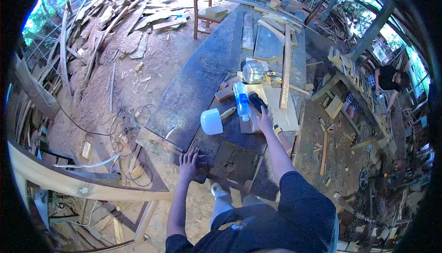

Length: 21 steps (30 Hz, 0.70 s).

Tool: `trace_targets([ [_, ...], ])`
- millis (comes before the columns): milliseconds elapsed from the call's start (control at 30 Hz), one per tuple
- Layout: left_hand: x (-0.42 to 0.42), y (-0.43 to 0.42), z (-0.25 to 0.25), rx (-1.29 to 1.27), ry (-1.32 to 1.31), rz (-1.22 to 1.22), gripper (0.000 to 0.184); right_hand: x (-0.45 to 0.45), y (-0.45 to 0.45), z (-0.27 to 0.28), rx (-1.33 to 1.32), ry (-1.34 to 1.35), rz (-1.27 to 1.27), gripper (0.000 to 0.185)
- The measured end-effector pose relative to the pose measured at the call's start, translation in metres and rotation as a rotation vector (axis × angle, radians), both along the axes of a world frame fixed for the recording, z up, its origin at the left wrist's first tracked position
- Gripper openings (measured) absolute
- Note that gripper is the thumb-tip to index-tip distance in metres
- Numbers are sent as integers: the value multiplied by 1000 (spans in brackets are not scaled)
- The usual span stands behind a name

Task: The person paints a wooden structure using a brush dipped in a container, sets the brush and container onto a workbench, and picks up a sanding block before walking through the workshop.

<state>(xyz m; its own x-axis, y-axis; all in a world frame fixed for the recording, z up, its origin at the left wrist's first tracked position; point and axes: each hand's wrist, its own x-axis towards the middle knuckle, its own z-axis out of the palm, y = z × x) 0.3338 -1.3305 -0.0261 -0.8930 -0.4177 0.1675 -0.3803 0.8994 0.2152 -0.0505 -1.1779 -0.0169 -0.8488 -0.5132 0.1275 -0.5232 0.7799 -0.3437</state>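
My right hand [264, 120] is closed on the near end of a black object [257, 102], too small to identify, over the worktable [193, 82]. Just left of it lies a clear bottle with a blue label [241, 100]. A white plastic container [212, 121] sits further left, beside a brush-like wooden handle [228, 113]. At the table's near left edge, my left hand [188, 161] rests with fingers spread on a dark block or cloth. Right of it is a dark flat piece [237, 161].
A clear jar [253, 72], a yellow tool [273, 77] and a long wood strip [286, 64] lie farther up the table. A wooden chair [202, 11] stands behind. Two other people are at the far end and at right [390, 79]. Scrap wood surrounds the table.
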Motion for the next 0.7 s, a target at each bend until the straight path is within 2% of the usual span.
trace_targets([
  [133, -1, 0, -2, 0, -19, 2, 47, 14, 5, 7, -3, -42, 10, 68],
  [233, 1, 0, 3, -6, 5, -6, 47, 39, 9, 7, -238, 177, 119, 60],
  [267, 1, -1, 0, -9, 2, -16, 47, 55, 14, 8, -239, 176, 109, 60],
  [333, 1, -3, -7, -89, 27, -23, 49, 94, 29, 18, -172, 138, 291, 59],
  [400, 1, -3, -11, -46, 33, -32, 49, 130, 48, 33, -135, 32, 386, 59],
  [467, 2, -3, -13, -4, 36, -46, 48, 159, 68, 32, -123, 8, 395, 59],
  [533, 2, -5, -12, -32, 40, -46, 56, 180, 84, 36, -113, -13, 405, 58],
  [600, 1, -5, -5, -20, 24, -65, 56, 198, 99, 44, -166, -210, 296, 54],
  [667, 1, -2, 5, 31, 23, -67, 53, 203, 103, 60, -226, -145, 253, 50],
  [700, 2, -6, -12, -33, 27, -60, 50, 201, 100, 79, -333, -87, 247, 46],
])
